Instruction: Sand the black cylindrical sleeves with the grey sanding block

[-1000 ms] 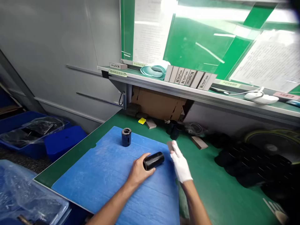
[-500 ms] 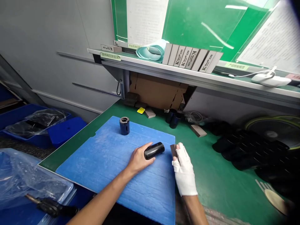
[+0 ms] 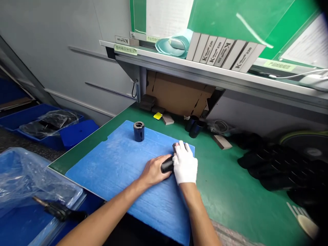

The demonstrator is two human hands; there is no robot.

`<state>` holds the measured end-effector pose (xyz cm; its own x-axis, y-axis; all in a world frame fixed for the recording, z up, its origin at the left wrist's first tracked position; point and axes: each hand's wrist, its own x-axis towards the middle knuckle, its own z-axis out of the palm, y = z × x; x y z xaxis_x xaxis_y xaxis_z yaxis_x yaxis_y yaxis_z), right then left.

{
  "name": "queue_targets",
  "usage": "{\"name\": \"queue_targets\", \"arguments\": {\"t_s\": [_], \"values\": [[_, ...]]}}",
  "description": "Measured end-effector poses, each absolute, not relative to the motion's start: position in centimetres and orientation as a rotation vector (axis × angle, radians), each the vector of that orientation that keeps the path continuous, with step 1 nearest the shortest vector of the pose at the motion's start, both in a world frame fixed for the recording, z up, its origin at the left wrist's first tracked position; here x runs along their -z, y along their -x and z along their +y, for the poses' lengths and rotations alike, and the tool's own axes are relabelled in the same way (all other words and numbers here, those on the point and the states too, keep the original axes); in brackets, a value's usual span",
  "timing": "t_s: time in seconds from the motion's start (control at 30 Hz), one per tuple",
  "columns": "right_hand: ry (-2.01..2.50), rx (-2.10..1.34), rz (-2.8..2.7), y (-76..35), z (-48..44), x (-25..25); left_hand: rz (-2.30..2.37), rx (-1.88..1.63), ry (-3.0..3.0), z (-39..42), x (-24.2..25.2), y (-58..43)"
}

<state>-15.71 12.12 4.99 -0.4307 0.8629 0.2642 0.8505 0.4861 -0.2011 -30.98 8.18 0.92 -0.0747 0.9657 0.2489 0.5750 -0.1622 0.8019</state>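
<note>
My left hand (image 3: 155,172) is bare and curled closed around one end of a black cylinder (image 3: 167,165), which lies on its side over a blue foam mat (image 3: 102,171). My right hand (image 3: 185,164), in a white fabric glove, closes over the cylinder's other end, so most of the cylinder is covered and the two hands sit just beside each other. A small dark block (image 3: 174,147) shows under the gloved fingertips, held against the far side of the cylinder; its exact contact is hidden.

Farther up the mat, well apart from my hands, stands an upright black sleeve (image 3: 138,132) with a hollow top. The mat lies on a green workbench (image 3: 230,201). Beyond its edge are two dark cylinders (image 3: 195,128), a yellow note (image 3: 158,115) and two tan blocks (image 3: 167,119) (image 3: 221,142). Black pieces (image 3: 269,171) lie in rows to the right.

Left of the bench, a clear plastic bag (image 3: 25,181) and a metal-tipped tool (image 3: 60,211) sit low down, with blue crates (image 3: 38,131) past them. Under a metal shelf (image 3: 179,65) is brown cardboard (image 3: 179,97). On the shelf stand a row of white boxes (image 3: 220,51) and a teal roll (image 3: 173,46).
</note>
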Motion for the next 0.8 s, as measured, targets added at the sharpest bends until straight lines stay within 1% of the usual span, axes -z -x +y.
{"name": "queue_targets", "arguments": {"t_s": [0.13, 0.27, 0.43, 0.6, 0.7, 0.8], "values": [[1.404, -0.006, -2.408, 15.6, 12.3, -4.9, 1.629, -1.141, -1.754, 8.2, -1.0, 31.1], [1.542, -0.03, -2.392, 15.9, 12.2, -5.2, 1.644, -1.131, -1.731, 8.3, -0.8, 31.2], [1.392, -0.084, -2.375, 15.7, 12.2, -4.4, 1.62, -1.157, -1.713, 8.3, -0.7, 31.2], [1.379, -0.303, -2.083, 12.5, 15.1, -2.0, 1.639, -1.197, -1.662, 8.3, -0.6, 31.1], [1.351, -0.259, -1.928, 9.8, 14.4, -1.5, 1.637, -1.195, -1.641, 8.3, -0.5, 31.1], [1.397, -0.163, -1.889, 9.4, 12.4, -2.6, 1.648, -1.195, -1.641, 8.3, -0.5, 31.1]]}}
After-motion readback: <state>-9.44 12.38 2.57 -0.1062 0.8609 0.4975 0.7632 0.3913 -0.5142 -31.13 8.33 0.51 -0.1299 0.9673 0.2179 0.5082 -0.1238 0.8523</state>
